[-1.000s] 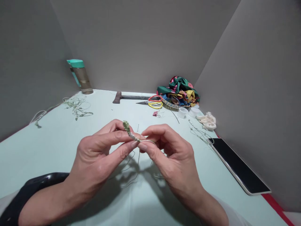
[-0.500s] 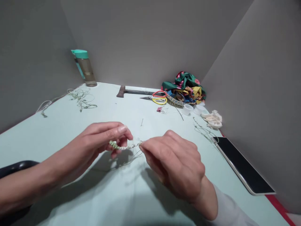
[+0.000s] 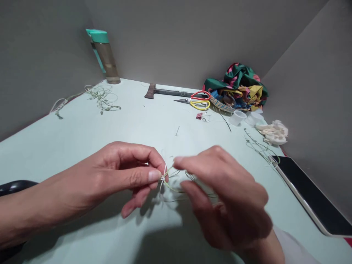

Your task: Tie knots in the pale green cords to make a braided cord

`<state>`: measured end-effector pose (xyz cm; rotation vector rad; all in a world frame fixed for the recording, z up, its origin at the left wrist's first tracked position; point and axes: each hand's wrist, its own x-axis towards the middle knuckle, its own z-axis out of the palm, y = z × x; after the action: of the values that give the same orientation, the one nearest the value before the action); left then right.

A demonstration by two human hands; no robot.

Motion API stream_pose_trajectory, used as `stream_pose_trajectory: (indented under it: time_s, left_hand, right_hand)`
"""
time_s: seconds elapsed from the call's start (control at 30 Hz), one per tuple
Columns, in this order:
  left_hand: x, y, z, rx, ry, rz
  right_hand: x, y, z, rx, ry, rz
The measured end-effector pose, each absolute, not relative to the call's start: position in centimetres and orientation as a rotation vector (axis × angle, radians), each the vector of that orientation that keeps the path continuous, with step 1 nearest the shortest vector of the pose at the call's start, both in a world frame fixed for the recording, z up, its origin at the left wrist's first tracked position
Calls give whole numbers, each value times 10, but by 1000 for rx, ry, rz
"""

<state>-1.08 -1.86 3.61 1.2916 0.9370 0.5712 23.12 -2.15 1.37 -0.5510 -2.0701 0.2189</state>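
Craft booth: grey partitions, scissors [image 3: 196,101], fabric scraps [image 3: 239,88], thread [image 3: 101,97].

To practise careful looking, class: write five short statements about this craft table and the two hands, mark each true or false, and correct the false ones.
1. The left hand pinches thin pale green cord. True.
2. The red-and-yellow-handled scissors are in the right hand. False: they lie on the pale green table.
3. The teal-capped clear bottle stands upright. True.
4. The black tablet lies at the table's left edge. False: right edge.
5. The colourful crumpled cloth lies near the back corner. True.
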Motion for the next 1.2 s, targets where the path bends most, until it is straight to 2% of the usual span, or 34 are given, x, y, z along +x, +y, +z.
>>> stream_pose_trajectory:
  time_s: [0.2, 0.5, 0.83, 1.07, 1.2]
  left_hand:
    - [-13, -24, 31, 1311, 1013, 594]
    - [-17, -24, 25, 1516, 1106, 666]
    - [-20, -25, 18, 1554, 1111, 674]
    - [-18, -27, 12, 1566, 1169, 816]
    - [-18, -26, 12, 1519, 1152, 782]
  right_hand:
    - [230, -19, 21, -755, -2019, 610]
    - [228, -17, 24, -838, -1997, 989]
    - [228, -18, 20, -847, -2025, 1006]
    - [230, -18, 16, -827, -2184, 698]
    - [231, -14, 18, -824, -2114, 913]
